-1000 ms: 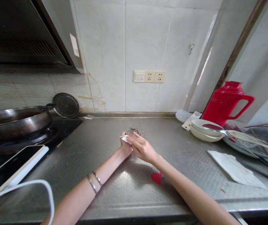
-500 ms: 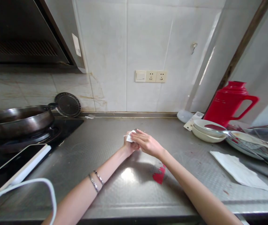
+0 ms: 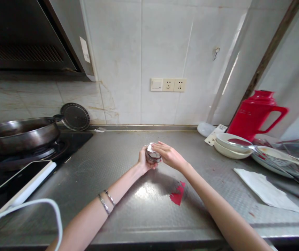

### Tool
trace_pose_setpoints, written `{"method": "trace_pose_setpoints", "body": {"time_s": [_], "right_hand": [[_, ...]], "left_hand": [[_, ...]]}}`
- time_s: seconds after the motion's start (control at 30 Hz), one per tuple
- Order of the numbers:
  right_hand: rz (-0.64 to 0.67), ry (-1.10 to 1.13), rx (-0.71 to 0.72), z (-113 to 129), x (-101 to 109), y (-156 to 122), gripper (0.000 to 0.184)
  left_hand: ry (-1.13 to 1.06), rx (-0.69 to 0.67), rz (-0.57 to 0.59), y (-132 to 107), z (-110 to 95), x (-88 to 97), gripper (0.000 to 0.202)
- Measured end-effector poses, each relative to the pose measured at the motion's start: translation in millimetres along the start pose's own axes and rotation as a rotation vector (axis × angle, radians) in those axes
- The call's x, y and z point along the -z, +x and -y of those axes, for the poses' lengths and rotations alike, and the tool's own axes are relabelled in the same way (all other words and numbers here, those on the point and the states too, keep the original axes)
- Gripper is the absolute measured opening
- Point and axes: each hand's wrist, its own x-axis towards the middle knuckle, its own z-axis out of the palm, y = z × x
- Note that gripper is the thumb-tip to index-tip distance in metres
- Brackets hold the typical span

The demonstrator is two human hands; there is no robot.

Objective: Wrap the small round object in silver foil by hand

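Above the middle of the steel counter, my left hand [image 3: 143,162] is closed around the side of a small round glass jar [image 3: 153,158], dark and shiny. My right hand [image 3: 170,156] presses a piece of white tissue [image 3: 150,147] against the jar's upper rim with its fingers. Part of the tissue is hidden under those fingers. On the counter below my hands lies a torn red scrap [image 3: 177,194], apart from both.
A pan [image 3: 21,134] sits on the stove at left, with a phone [image 3: 13,188] and white cable [image 3: 56,212] nearer me. On the right are a folded white paper towel [image 3: 266,190], stacked bowls [image 3: 231,150], a red thermos [image 3: 254,113] and a plate [image 3: 272,167].
The tissue has moved slightly right and up, to the jar's far rim. My right hand has shifted a little to the right, so more of the jar shows.
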Motion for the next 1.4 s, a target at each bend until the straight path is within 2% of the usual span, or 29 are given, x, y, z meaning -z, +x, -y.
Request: {"method": "trace_pose_setpoints", "body": {"time_s": [0.1, 0.2, 0.4, 0.67, 0.83, 1.07, 1.27, 1.4], "right_hand": [[-0.014, 0.013, -0.029, -2, 2, -3, 0.055], [-0.027, 0.058, -0.056, 0, 3, -4, 0.055], [-0.082, 0.181, -0.158, 4, 6, -3, 0.039], [-0.056, 0.213, -0.209, 8, 15, -4, 0.035], [-0.046, 0.229, -0.193, 13, 18, -4, 0.037], [-0.060, 0.203, -0.184, 20, 13, -2, 0.038], [-0.051, 0.131, -0.089, 27, 3, 1, 0.039], [-0.065, 0.098, -0.080, 31, -3, 2, 0.039]], "left_hand": [[0.162, -0.067, -0.018, -2, -2, -1.9, 0.052], [0.198, -0.084, -0.028, -5, -2, -3.1, 0.052], [0.157, -0.105, 0.016, -4, 0, -0.4, 0.053], [0.041, -0.105, -0.012, -7, -1, -4.2, 0.050], [-0.055, -0.189, -0.037, -13, -6, -8.5, 0.049], [-0.112, -0.220, -0.047, -8, -11, -3.0, 0.046], [-0.247, -0.288, -0.178, -4, -18, 1.9, 0.038], [-0.263, -0.266, -0.178, -3, -20, 4.0, 0.039]]}}
